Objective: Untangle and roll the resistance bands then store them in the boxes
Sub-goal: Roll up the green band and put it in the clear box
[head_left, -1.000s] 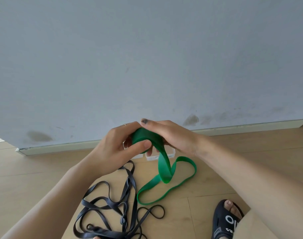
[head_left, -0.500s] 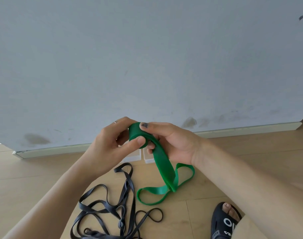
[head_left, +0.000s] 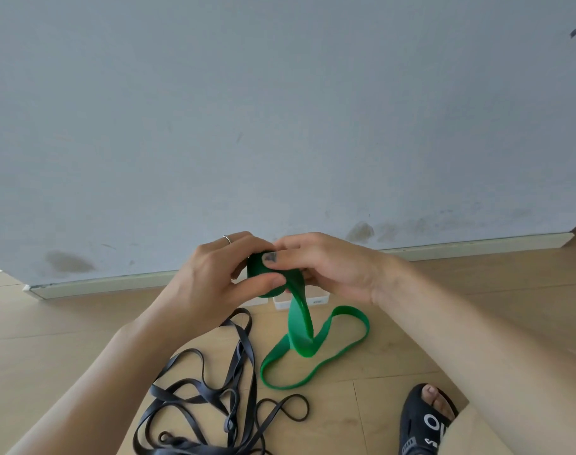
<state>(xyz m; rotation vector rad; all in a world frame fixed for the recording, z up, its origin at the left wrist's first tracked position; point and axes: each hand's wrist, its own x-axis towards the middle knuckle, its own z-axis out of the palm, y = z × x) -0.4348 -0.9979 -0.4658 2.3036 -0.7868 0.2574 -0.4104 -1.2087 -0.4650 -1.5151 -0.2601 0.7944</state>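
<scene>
A green resistance band (head_left: 299, 326) is partly wound into a tight roll held up between both hands. My left hand (head_left: 211, 280) grips the roll, thumb pressed on its front. My right hand (head_left: 326, 267) pinches the roll from the right, thumb on top. The band's loose tail hangs down and loops on the wooden floor. A tangle of black bands (head_left: 214, 412) lies on the floor below my left forearm. Two small white boxes (head_left: 313, 301) stand by the wall, mostly hidden behind my hands.
A grey wall with a pale skirting board (head_left: 477, 247) rises just behind the boxes. My foot in a black sandal (head_left: 424, 421) rests on the floor at the lower right.
The roll has turned between my hands and taken up more band. The green tail on the floor has shifted and its loop has changed shape. The black bands have not moved.
</scene>
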